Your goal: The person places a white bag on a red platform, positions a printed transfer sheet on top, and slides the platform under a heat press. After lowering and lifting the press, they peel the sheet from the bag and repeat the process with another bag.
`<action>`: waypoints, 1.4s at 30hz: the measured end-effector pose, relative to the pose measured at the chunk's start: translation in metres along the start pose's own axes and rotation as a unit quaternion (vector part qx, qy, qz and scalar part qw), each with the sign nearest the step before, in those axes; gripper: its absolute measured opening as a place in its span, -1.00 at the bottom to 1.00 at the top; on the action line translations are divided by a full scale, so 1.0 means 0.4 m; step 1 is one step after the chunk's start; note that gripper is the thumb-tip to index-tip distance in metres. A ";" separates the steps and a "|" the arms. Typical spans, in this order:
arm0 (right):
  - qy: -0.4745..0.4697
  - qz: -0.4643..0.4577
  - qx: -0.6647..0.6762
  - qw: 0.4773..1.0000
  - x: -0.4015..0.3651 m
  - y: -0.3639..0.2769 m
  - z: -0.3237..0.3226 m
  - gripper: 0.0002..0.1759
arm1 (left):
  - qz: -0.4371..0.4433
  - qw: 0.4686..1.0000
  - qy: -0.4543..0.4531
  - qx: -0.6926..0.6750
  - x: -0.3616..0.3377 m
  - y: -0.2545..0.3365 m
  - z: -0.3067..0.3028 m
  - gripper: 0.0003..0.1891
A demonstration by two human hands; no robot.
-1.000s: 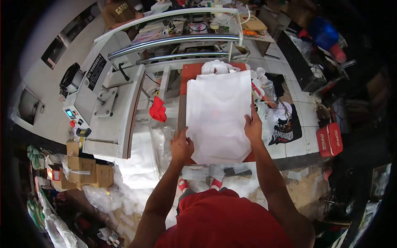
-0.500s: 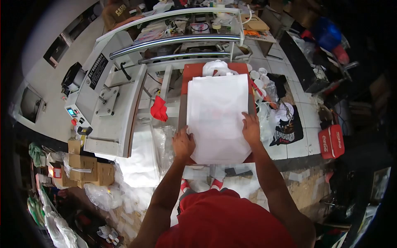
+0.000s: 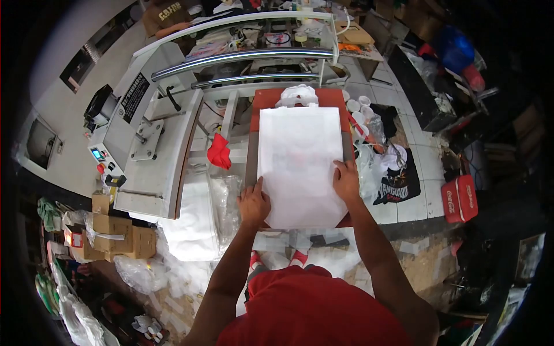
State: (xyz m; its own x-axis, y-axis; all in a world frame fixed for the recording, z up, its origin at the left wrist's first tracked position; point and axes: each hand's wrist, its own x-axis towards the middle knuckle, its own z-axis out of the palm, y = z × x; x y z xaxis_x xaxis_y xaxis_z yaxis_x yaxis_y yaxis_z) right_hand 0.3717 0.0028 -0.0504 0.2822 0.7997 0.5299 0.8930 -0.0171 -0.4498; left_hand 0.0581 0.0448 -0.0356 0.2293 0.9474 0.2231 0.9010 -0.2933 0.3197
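A flat white bag (image 3: 300, 155) lies on the red and grey platen (image 3: 251, 151) of the press, its handles (image 3: 298, 95) bunched at the far end. Faint print shows through its middle. At the bag's near left edge rests my left hand (image 3: 254, 203), fingers apart. My right hand (image 3: 347, 180) touches the right edge with its fingers spread. Neither hand grips anything that I can see.
The heat press (image 3: 147, 144) stands at the left, with a red cloth (image 3: 219, 151) hanging beside it. White bags (image 3: 193, 216) are stacked below. Plastic cups (image 3: 359, 109) and a black printed cloth (image 3: 401, 183) lie right. Another person (image 3: 164, 18) is at the back left.
The white bag's top and right edges now look straighter, and its handles lie more compactly. My hands remain at its sides; the whole view has shifted slightly.
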 end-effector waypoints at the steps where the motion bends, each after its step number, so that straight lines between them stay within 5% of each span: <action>1: 0.007 0.001 0.002 1.000 -0.001 0.002 0.002 -0.71 | 0.001 1.000 0.003 -0.001 0.004 0.000 0.000 -0.46; 9: -0.018 0.009 0.057 0.998 0.002 0.013 -0.020 -0.73 | -0.038 0.996 -0.076 0.041 0.022 0.052 -0.043 -0.40; 12: -0.050 0.024 0.057 0.997 0.003 0.016 -0.015 -0.72 | 0.040 0.994 -0.071 0.068 0.049 0.103 -0.054 -0.33; 14: -0.067 0.036 0.054 0.996 0.016 0.003 -0.025 -0.73 | 0.161 0.981 -0.098 -0.039 0.069 0.150 -0.054 -0.19; 16: 0.002 0.026 -0.078 0.997 0.058 -0.049 -0.061 -0.68 | 0.169 0.977 -0.129 -0.015 0.064 0.154 -0.005 -0.12; 20: 0.095 0.023 -0.036 0.995 0.308 -0.031 0.022 -0.56 | 0.178 0.970 -0.163 0.025 0.054 0.149 0.018 0.00; 22: 0.016 0.063 -0.115 0.991 0.463 -0.021 0.083 -0.39 | 0.173 0.971 -0.164 0.014 0.057 0.154 0.018 -0.02; 26: -0.335 0.097 -0.166 0.922 0.671 0.073 0.256 -0.11 | 0.172 0.974 -0.147 -0.015 0.069 0.144 0.020 -0.04; 28: -0.309 0.083 -0.079 0.944 0.722 0.173 0.374 -0.25 | 0.140 0.971 -0.193 -0.024 0.066 0.149 -0.011 -0.03; 31: -0.330 0.062 0.029 0.941 0.719 0.018 0.253 -0.35 | 0.137 0.974 -0.174 -0.042 0.052 0.135 0.009 -0.03; 33: -0.090 0.037 0.287 0.953 0.699 -0.044 0.226 -0.48 | 0.140 0.973 -0.180 -0.031 0.051 0.138 0.008 -0.02; 34: -0.089 0.035 0.287 0.953 0.674 -0.063 0.216 -0.48 | 0.140 0.974 -0.177 -0.031 0.053 0.141 -0.005 -0.02; 36: 0.116 -0.214 0.110 0.964 0.625 -0.083 0.198 -0.58 | 0.132 0.964 -0.230 -0.030 0.063 0.143 -0.029 -0.03; 38: 0.071 -0.181 0.094 0.976 0.599 -0.040 0.204 -0.61 | 0.130 0.966 -0.222 -0.026 0.057 0.143 -0.015 -0.03; 40: -0.024 -0.075 -0.131 0.988 0.607 -0.024 0.169 -0.64 | 0.144 0.967 -0.209 -0.017 0.058 0.148 -0.004 -0.04; 42: -0.061 0.028 -0.119 0.991 0.574 -0.018 0.117 -0.59 | 0.124 0.968 -0.216 -0.004 0.059 0.150 0.001 -0.04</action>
State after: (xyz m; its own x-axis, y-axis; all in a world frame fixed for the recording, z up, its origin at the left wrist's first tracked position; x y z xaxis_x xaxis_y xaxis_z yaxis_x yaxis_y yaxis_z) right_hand 0.4138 0.2146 0.0409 0.3027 0.8601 0.4106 0.9382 -0.1933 -0.2869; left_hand 0.1176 0.0497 -0.0114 0.5733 0.8117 -0.1119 0.7955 -0.5187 0.3132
